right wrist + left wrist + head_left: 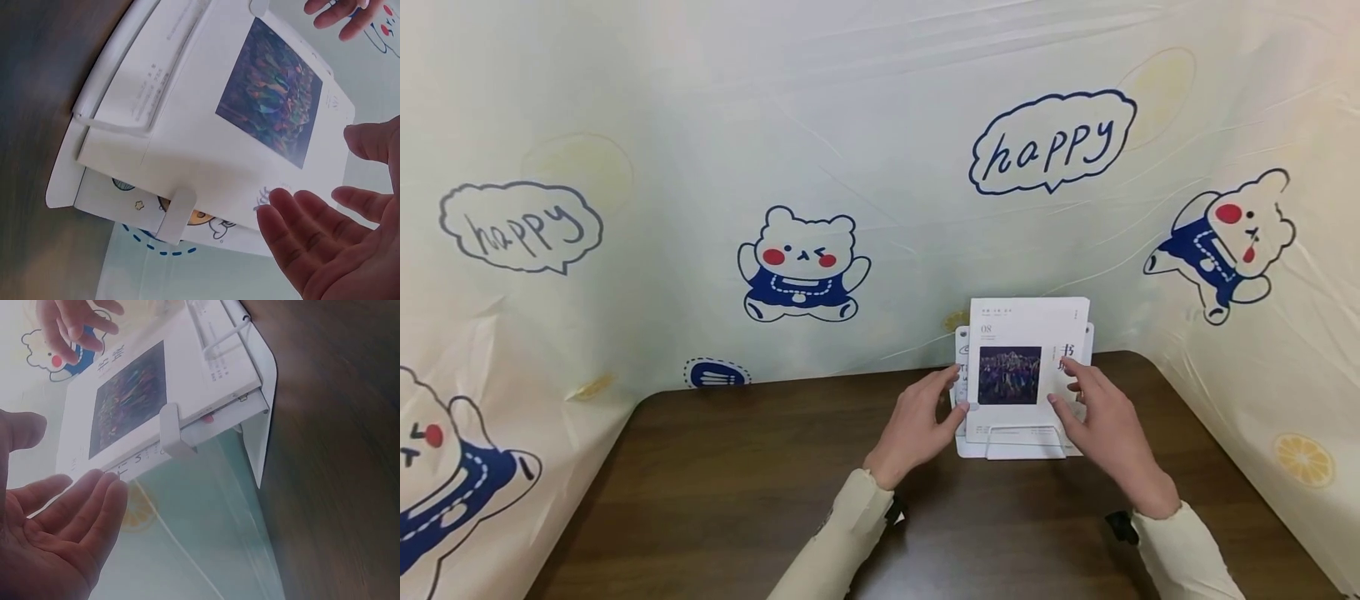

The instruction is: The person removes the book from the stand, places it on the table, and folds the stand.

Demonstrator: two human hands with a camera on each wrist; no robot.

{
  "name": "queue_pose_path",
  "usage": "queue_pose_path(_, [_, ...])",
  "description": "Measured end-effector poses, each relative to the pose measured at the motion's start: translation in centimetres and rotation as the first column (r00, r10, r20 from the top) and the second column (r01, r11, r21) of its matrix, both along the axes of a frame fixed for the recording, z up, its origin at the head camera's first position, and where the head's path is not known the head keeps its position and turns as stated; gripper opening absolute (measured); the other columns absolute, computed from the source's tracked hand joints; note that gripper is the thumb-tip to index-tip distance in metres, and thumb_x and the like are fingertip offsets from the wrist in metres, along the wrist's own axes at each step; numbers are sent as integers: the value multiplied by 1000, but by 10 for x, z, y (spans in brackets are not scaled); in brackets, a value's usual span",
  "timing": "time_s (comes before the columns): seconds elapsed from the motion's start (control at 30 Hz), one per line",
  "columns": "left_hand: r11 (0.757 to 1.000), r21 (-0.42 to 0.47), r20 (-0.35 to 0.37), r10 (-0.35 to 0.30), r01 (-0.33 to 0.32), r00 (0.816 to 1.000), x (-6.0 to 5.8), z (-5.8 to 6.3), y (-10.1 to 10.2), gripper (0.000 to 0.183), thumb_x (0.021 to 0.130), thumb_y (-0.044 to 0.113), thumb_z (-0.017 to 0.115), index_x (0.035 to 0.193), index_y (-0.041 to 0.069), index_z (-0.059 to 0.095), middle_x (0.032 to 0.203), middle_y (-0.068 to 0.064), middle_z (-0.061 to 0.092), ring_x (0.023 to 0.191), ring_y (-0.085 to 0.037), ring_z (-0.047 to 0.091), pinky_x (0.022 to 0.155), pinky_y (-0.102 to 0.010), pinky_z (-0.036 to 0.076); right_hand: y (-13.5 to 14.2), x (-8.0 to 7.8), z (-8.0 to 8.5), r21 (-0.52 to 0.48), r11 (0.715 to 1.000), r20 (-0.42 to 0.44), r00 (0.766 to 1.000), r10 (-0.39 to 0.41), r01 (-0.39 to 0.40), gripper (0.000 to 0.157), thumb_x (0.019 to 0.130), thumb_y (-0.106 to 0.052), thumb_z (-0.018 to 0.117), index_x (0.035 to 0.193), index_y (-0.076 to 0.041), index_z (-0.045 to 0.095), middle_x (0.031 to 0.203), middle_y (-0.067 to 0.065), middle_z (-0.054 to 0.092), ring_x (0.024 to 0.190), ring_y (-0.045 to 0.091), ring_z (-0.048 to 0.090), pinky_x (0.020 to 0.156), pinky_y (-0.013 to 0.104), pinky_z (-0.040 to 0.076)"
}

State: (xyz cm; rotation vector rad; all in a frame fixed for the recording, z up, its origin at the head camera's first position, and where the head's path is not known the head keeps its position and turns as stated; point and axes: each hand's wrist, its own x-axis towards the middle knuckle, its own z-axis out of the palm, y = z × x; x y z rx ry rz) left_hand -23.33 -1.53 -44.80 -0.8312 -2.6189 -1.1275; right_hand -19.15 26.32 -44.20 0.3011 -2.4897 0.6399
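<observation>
Head view: I see white rectangular paper book (pixel 1045 367) with dark square cover photo (pixel 1009 375) on white wire-fronted bookstand (pixel 973 448), atop brown wooden table (pixel 760 467); long axis upright, cover facing camera. Left hand (pixel 916 427) and right hand (pixel 1107 423) flank book, fingers loosely bent, thumbs apart; contact I cannot tell.

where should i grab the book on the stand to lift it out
Probably the upper part of the book: left hand and right hand at opposite side edges, coming from both sides above the side clips. The book leans back with its top rising above the stand, while the wire bar crosses its lower front.
</observation>
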Motion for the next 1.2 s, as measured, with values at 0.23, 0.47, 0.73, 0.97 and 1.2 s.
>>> queue_pose_path(0.23, [999,-7,-15,32,-32,999,-3,-2,6,57,102,28,66,153,9,50,143,-10,66,120,-26,69,97,-37,60,5,-5,-2,-36,999,-11,999,-38,38,58,90,-9,78,141,8,55,118,28,68,90,41,70,72,57,61])
queue_pose_path(0.47, [999,8,-15,43,-43,999,-6,-3,10,57,101,26,66,154,8,50,144,-14,65,120,-28,69,96,-41,60,9,-10,-3,-79,993,5,996,-89,89,59,91,-9,77,142,9,54,122,30,65,94,43,69,75,59,60])
queue_pose_path(0.73, [998,14,-7,57,-57,998,-8,-6,16,56,102,25,66,153,8,51,142,-15,66,120,-30,70,97,-43,60,16,-16,-9,-111,987,-5,993,-117,116,58,92,-7,75,143,9,53,123,30,65,92,42,67,78,60,59])
queue_pose_path(0.97, [997,15,1,73,-73,997,-11,-6,20,54,102,26,65,152,9,52,136,-11,69,115,-26,71,93,-36,61,22,-23,-15,-158,981,24,994,-107,109,57,94,-6,72,145,9,50,125,31,65,97,44,67,82,62,58])
queue_pose_path(1.2, [996,38,5,81,-81,997,-15,-8,25,53,102,25,65,150,8,54,135,-9,69,113,-22,72,92,-34,62,24,-27,-16,-201,974,63,994,-92,103,56,96,-4,70,145,10,49,125,32,64,100,46,68,87,63,58])
